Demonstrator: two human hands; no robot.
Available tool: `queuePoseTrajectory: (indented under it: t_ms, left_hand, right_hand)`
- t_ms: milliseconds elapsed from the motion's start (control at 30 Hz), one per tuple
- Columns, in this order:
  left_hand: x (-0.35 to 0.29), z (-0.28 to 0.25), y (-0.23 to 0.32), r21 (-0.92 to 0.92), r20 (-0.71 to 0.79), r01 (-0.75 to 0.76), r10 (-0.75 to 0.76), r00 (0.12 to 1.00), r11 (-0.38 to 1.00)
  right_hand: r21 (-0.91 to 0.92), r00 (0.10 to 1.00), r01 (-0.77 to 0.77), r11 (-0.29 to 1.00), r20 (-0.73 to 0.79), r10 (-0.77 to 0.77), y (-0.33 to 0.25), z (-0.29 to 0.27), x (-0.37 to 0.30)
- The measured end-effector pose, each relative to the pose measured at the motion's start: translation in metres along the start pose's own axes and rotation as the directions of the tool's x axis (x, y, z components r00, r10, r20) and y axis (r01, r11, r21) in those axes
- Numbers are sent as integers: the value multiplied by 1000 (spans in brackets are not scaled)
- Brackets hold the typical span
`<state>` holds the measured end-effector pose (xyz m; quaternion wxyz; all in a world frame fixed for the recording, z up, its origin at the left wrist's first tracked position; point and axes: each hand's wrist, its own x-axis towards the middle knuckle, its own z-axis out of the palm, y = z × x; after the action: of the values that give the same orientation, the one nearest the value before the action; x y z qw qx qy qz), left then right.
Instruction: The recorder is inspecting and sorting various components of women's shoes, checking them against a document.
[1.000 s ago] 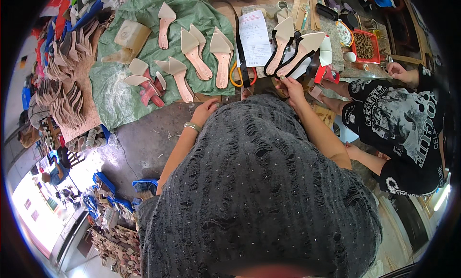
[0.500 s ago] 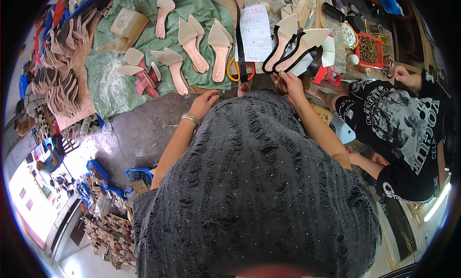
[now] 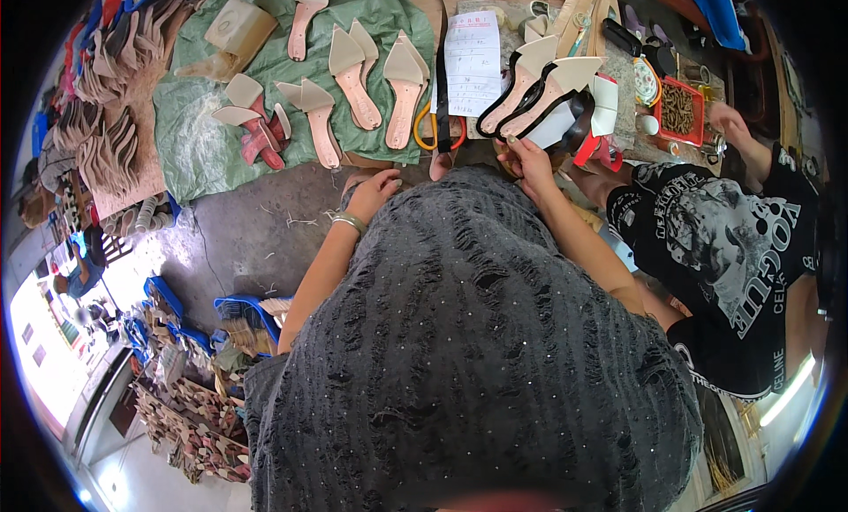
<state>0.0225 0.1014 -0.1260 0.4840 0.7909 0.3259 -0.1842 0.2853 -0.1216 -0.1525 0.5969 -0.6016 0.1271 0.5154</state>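
My right hand point(image 3: 533, 166) is closed at the work surface's near edge. Its thumb and fingers pinch the heel end of a black-edged shoe insole point(image 3: 558, 81); a second black-edged insole point(image 3: 523, 68) lies against it on the left. What sits under the palm is hidden. My left hand point(image 3: 374, 194), a bangle on its wrist, lies near the edge with fingers curled together and nothing seen in them. Ahead of it are plain pointed insoles with pink undersides, such as one insole point(image 3: 406, 97) and another insole point(image 3: 318, 128).
Green sheeting point(image 3: 199, 145) lies under the insoles. A written paper point(image 3: 473, 61) and orange-handled scissors point(image 3: 426, 130) are at the middle. Right are red tape point(image 3: 602, 150) and a red tray point(image 3: 680, 114) of small brown pieces. A co-worker's hand point(image 3: 731, 125) is near that tray.
The view has tilted slightly. The co-worker's raised hand has shifted toward the red tray, and their other forearm has dropped from sight. My own hands have hardly moved.
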Motion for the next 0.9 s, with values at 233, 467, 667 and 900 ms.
queuePoseTrajectory:
  t_ms: [233, 467, 667, 900]
  left_hand:
    - [-3, 5, -10, -110, -1, 94, -94, 996, 990]
    - [-4, 21, -42, -238, -38, -11, 2, 999, 971]
    - [6, 4, -27, -159, -22, -9, 5, 1000, 987]
    - [20, -9, 1, -87, 95, -31, 40, 995, 996]
  right_hand:
    - [-49, 997, -58, 997, 44, 60, -5, -2, 1]
    - [-7, 998, -39, 999, 43, 39, -13, 6, -4]
    - [-2, 999, 0, 1000, 34, 0, -13, 1, -9]
    - [-16, 1000, 27, 1000, 2, -27, -9, -11, -17]
